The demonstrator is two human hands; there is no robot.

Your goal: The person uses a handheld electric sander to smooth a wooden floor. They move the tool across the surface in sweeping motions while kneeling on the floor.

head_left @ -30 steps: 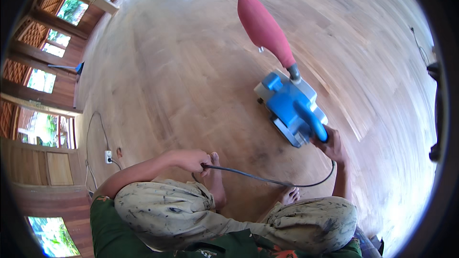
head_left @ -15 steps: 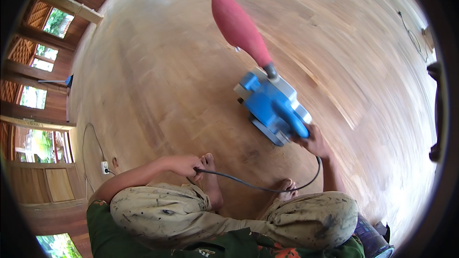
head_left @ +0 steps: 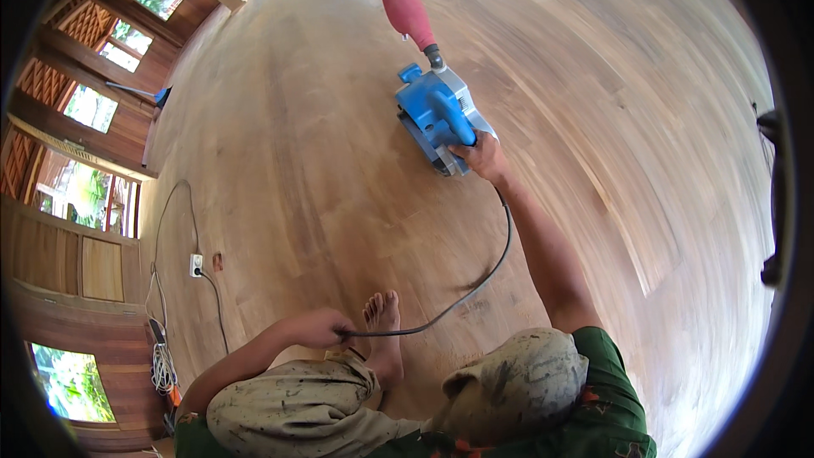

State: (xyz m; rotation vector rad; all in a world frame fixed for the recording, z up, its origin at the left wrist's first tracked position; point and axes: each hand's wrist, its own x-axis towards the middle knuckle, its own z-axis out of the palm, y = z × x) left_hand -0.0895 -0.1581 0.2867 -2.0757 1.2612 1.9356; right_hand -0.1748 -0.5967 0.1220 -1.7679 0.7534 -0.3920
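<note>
A blue and grey belt sander (head_left: pixel 431 110) rests on the wooden floor ahead of me, with a red dust bag (head_left: pixel 404 7) on its outlet pointing away. My right hand (head_left: pixel 482 156) is wrapped round the sander's rear handle, the arm stretched far forward. From the handle a black power cord (head_left: pixel 465 295) curves back toward my knees. My left hand (head_left: pixel 326 328) is closed on that cord beside my bare left foot (head_left: pixel 382 322). The sander's underside and belt face are hidden.
Wide planks make up the floor (head_left: pixel 280 161). At the left lie a white socket block (head_left: pixel 196 265) with a plug in it and a bundled pale cable (head_left: pixel 164 366). A blue broom (head_left: pixel 161 97) leans by the wooden wall with windows.
My right hand has pushed the sander forward and slightly left, and that arm is now extended. The cord is drawn out farther. The left hand keeps its hold, a little lower in view.
</note>
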